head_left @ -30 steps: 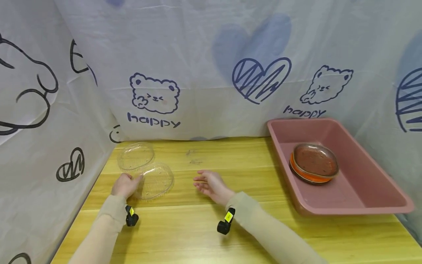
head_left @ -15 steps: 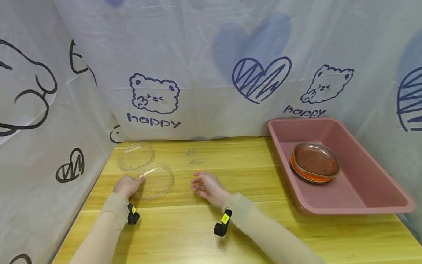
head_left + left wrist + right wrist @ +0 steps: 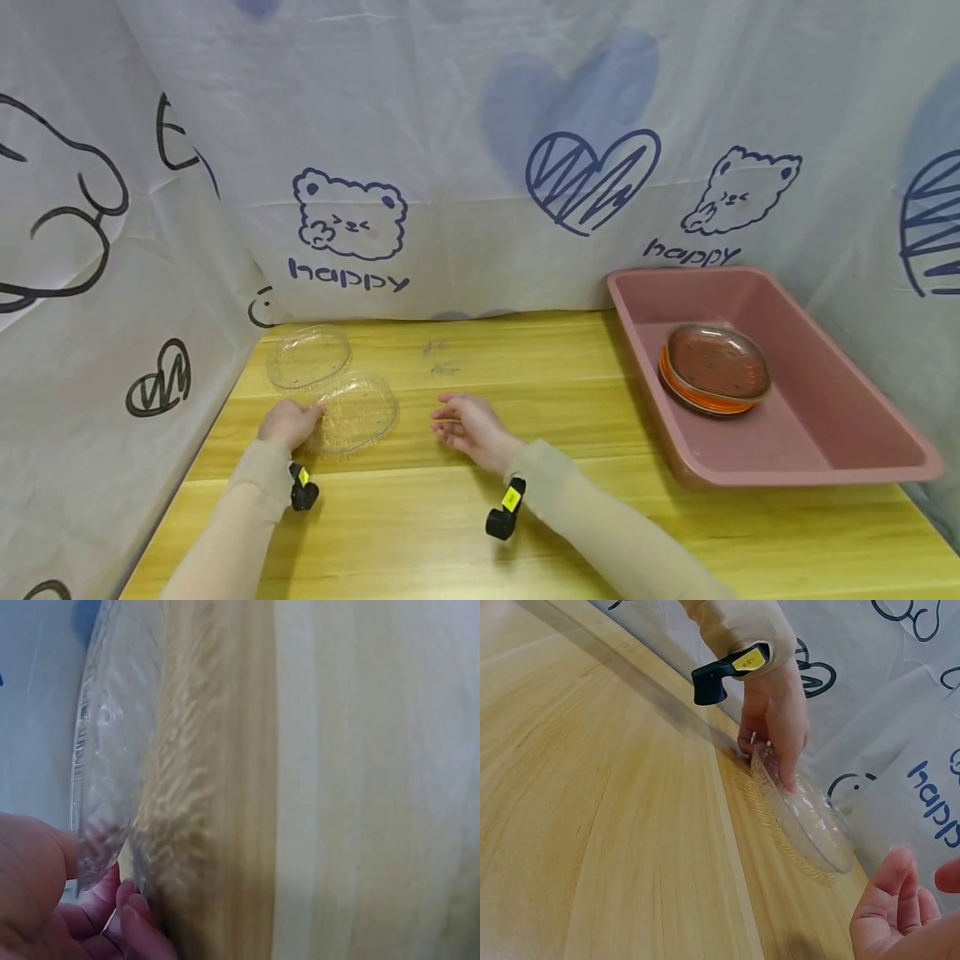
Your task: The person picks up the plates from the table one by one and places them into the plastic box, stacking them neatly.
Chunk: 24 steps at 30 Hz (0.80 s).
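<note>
My left hand [image 3: 288,423] pinches the near-left edge of a clear oval plate [image 3: 356,412], low over the wooden table. In the left wrist view the thumb lies on one face of the clear plate [image 3: 120,727] and the fingertips [image 3: 139,922] curl beneath its rim. A second clear oval plate [image 3: 309,357] lies just behind, at the table's far left. To the right of the pinched plate, my right hand [image 3: 476,429] hovers with loosely bent fingers and nothing in it. The right wrist view shows that hand [image 3: 892,915] at its lower right corner.
On the right stands a pink tub [image 3: 810,479]. Inside it is a stack of oval plates, a brownish see-through plate [image 3: 717,367] on top and orange rims [image 3: 693,398] below. White cloth [image 3: 465,167] with drawings hangs behind and beside the wooden table [image 3: 420,533].
My right hand has drifted slightly left and nearer to me. The left hand has shifted a little rightward at the plate's edge. The plates and the tub stay where they were.
</note>
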Motion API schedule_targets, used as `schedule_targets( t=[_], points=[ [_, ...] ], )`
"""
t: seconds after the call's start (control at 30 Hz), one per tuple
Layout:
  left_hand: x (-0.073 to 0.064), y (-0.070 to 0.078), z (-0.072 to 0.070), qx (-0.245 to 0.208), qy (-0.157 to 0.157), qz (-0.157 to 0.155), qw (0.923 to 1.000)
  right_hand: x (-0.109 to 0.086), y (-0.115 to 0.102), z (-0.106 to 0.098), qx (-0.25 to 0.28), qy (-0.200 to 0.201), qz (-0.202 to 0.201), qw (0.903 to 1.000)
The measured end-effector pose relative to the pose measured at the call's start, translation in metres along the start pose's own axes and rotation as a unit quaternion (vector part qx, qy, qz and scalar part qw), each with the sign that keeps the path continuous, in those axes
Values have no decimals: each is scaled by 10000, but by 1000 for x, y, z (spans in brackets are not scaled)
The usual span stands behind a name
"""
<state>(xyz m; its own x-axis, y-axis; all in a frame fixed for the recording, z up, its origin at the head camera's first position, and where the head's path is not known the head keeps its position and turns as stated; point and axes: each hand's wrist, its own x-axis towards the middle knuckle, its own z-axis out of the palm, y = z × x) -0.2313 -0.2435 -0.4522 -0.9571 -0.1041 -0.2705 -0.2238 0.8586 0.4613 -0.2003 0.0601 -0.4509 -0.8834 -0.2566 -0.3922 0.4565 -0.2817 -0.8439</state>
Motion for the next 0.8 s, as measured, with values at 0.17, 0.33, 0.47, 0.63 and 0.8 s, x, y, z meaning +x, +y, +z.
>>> schedule_targets(
  t=[0.17, 0.33, 0.47, 0.63, 0.8],
  points=[
    [-1, 1, 0, -426, 48, -67, 9991, 0, 1, 0, 23, -52, 14, 10000],
    [-2, 4, 3, -1473, 20, -219, 9889, 0, 1, -2, 36, -39, 13, 10000],
    [-1, 7, 7, -2707, -244, -318, 9618, 0, 1, -4, 57, -23, 37, 10000],
    [-2, 12, 12, -3484, -373, -349, 9360, -2, 0, -6, 51, 5, 48, 10000],
    [1, 16, 18, -3874, -283, -446, 9204, -3, -1, -10, 71, 11, 52, 10000]
  ],
)
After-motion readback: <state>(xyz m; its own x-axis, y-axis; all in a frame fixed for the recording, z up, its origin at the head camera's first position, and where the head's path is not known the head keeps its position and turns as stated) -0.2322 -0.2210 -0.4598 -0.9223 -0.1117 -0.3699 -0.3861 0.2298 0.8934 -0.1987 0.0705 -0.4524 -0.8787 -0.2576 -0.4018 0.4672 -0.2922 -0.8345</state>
